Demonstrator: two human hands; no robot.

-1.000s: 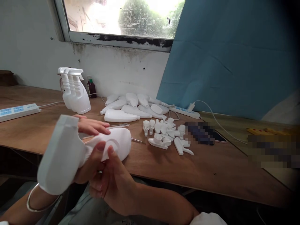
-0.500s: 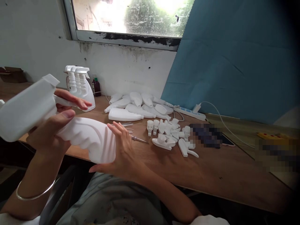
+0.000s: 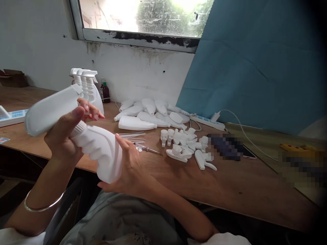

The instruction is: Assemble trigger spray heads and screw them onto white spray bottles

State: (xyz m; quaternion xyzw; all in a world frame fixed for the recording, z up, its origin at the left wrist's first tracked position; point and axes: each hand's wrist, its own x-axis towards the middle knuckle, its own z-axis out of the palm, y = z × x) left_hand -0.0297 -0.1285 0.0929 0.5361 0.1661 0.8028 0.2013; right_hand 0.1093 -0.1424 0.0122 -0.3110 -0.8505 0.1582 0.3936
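Note:
A white spray bottle [image 3: 102,149] is held tilted between my two hands, above the table's front edge. My left hand [image 3: 65,134] is closed around its neck, just below the white trigger head [image 3: 51,110], with the thumb on the near side and some fingers stretched out beyond. A ribbed collar [image 3: 80,126] shows between the head and the bottle body. My right hand [image 3: 130,166] grips the bottle's lower end, fingers on the far side and thumb underneath.
Several white bottles [image 3: 138,123] lie piled by the wall. Loose trigger heads [image 3: 178,153], thin tubes [image 3: 131,136] and a screwdriver [image 3: 148,148] lie nearer. Assembled spray bottles [image 3: 95,98] stand at back left beside a brown bottle [image 3: 105,92]. Power strips [image 3: 206,122] and a phone [image 3: 249,153] are also there.
The spray bottle has swung to a more upright tilt, its head moving right. The ribbed collar now shows, and the right hand has closed more around the lower end.

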